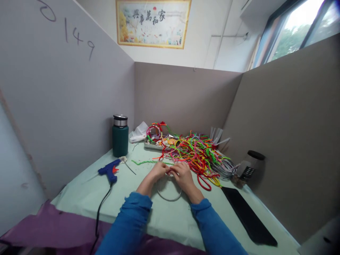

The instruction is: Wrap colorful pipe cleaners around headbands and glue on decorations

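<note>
A thin grey wire hoop (169,200) hangs below my hands, its lower arc showing above the table. My left hand (158,170) pinches it at the top, fingers closed. Close against it, my right hand (182,173) grips the same part with its fingertips. A bit of red shows between the fingertips, too small to name. Just beyond my hands lies a twisted green pipe cleaner (145,162). To their right spreads a tangled heap of coloured pipe cleaners (198,150).
On the left are a blue glue gun (108,170) with its cord and a dark green bottle (120,138). A metal tray (156,146) of small pieces stands behind. At right lie a long black flat piece (248,214) and a clear jar (248,168). Grey partitions (186,95) surround the table.
</note>
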The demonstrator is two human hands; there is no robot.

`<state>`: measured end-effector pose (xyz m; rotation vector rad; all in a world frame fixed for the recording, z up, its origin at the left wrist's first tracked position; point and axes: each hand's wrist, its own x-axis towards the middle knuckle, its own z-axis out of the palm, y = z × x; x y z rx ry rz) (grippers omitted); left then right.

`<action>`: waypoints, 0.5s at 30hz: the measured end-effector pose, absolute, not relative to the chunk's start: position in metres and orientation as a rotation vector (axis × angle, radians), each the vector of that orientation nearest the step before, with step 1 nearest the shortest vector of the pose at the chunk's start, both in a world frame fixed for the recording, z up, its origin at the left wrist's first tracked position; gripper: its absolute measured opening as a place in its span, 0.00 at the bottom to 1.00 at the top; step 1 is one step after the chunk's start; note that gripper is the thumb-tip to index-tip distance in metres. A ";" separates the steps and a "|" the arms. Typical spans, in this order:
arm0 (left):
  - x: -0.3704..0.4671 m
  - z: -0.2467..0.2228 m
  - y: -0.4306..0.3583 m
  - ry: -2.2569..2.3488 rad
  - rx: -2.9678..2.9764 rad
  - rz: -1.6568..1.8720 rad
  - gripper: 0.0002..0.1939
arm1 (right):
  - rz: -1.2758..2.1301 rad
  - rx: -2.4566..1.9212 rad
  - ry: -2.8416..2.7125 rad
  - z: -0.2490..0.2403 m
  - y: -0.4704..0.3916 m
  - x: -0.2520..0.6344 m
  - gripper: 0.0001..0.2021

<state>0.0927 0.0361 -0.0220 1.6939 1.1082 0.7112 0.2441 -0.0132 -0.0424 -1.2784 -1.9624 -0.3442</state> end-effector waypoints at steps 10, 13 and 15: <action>0.096 -0.027 0.040 1.197 1.911 0.760 0.04 | -0.009 -1.422 -1.816 -0.053 -0.008 0.244 0.06; 0.097 -0.030 0.043 1.150 1.850 0.809 0.07 | 0.194 -1.366 -1.798 -0.055 -0.004 0.246 0.07; 0.097 -0.031 0.044 1.074 1.834 0.808 0.09 | 0.353 -1.325 -1.764 -0.055 -0.003 0.247 0.08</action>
